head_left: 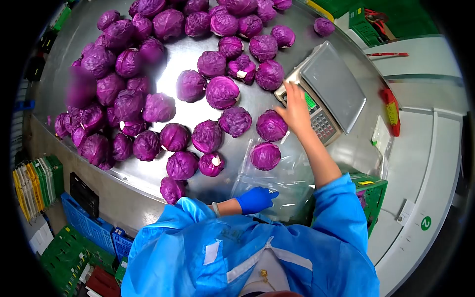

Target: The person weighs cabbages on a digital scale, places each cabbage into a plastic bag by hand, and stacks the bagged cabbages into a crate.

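My left hand (256, 200), in a blue glove, is closed at the near edge of a clear plastic bag (292, 183) and pinches its film. Bare and with fingers stretched out, my right hand (297, 110) is over the front edge of a digital scale (316, 111), beside its green display. Its thumb points at a red cabbage (271, 125); whether they touch I cannot tell. Another red cabbage (265, 156) lies on the far part of the bag. The scale's metal plate (334, 84) bears nothing.
Many red cabbages (118, 89) cover the left and back of the steel table (208, 190). A red and yellow packet (391, 112) lies at the right edge. Green crates (373, 200) stand at the right, and a blue crate (89, 222) is at the lower left.
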A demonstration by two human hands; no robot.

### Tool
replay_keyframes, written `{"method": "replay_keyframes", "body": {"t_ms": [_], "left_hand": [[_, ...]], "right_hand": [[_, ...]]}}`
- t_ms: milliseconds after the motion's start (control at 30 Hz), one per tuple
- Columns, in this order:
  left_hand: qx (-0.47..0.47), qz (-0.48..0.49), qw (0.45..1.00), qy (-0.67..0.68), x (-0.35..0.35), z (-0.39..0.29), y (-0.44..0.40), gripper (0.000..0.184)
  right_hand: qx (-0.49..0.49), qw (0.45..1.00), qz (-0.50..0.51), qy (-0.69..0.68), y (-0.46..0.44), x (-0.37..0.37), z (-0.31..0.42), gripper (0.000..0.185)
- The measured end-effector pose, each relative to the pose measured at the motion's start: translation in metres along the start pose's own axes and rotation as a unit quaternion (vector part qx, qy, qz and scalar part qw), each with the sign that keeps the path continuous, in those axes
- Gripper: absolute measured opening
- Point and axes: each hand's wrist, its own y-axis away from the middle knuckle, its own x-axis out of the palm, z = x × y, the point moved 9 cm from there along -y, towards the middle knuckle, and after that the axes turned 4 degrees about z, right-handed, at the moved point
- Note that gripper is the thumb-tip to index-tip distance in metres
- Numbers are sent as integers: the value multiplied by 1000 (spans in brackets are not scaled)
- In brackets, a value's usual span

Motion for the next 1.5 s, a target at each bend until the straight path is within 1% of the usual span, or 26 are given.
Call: {"method": "replay_keyframes", "body": {"t_ms": [33,133,233,300,333,400,433,533,600,733,767,833,867,900,933,967,1000,1033,1100,1167,1267,1300,1367,1433,1467,1500], "left_hand": [[-11,5,1000,16,-9,-1,-1,54],[62,19,994,-89,-4,1,-9,54],[38,34,991,-125,3,1,-13,49],[57,22,985,-161,-9,-4,-16,45],[67,15,981,-179,-17,-9,-17,43],[29,39,984,-172,-32,-8,-17,41],[10,51,984,-169,-32,-7,-17,40],[25,-99,982,-159,-33,-8,-17,42],[27,-80,987,-139,-26,-17,-21,42],[23,-59,993,-102,-19,-31,-39,48],[5,-39,994,-103,-19,-35,-45,48],[-42,-10,993,-109,-27,-39,-56,49],[-4,-45,994,-95,-33,-46,-60,49],[31,-83,993,-80,-40,-50,-64,50],[66,-121,988,-65,-47,-54,-67,50],[69,-136,988,-22,-48,-51,-72,54],[65,-167,984,6,-58,-48,-72,56],[61,-200,977,38,-69,-46,-73,58],[61,-249,964,73,-99,-44,-73,58],[71,-217,974,-6,-106,-64,-72,54],[103,-159,973,-134,-67,-117,-82,39],[115,-143,971,-153,-44,-131,-84,35],[148,-131,959,-203,-13,-137,-91,24],[79,-84,969,-219,23,-97,-101,21],[45,-61,971,-226,33,-80,-104,20],[61,-37,974,-215,39,-79,-104,21]], "right_hand": [[-3,999,-20,31,-25,6,0,88],[27,998,-39,45,-83,38,-13,89],[46,999,0,16,-89,49,-19,87],[16,1000,-5,9,-84,34,-19,87],[23,998,-43,-29,-72,9,-18,88],[33,987,-112,-109,-45,-44,-21,91],[88,981,-131,-114,-36,-58,-48,93],[216,962,-157,-52,-10,-102,-136,98],[256,959,-114,-29,6,-103,-194,99],[172,971,-144,87,15,-121,-213,99],[124,960,-205,144,26,-160,-168,84],[117,963,-240,-39,64,-197,-120,66],[111,951,-256,-130,94,-206,-97,57],[54,962,-215,-158,126,-199,-64,33],[-62,981,-163,-88,166,-178,-28,21],[-51,981,180,57,189,-125,6,19],[-221,974,-5,-55,222,-139,41,20],[-110,991,31,-75,238,-114,26,21],[85,989,89,-83,276,-59,-14,22],[247,958,134,-60,328,-21,-58,24],[130,906,374,-150,396,3,-27,26],[114,861,437,-233,408,-5,-22,27],[77,738,547,-388,397,-55,-6,28],[82,697,407,-585,332,-136,-21,27],[56,718,285,-633,300,-169,-43,22],[39,748,129,-650,274,-181,-82,23]]}}
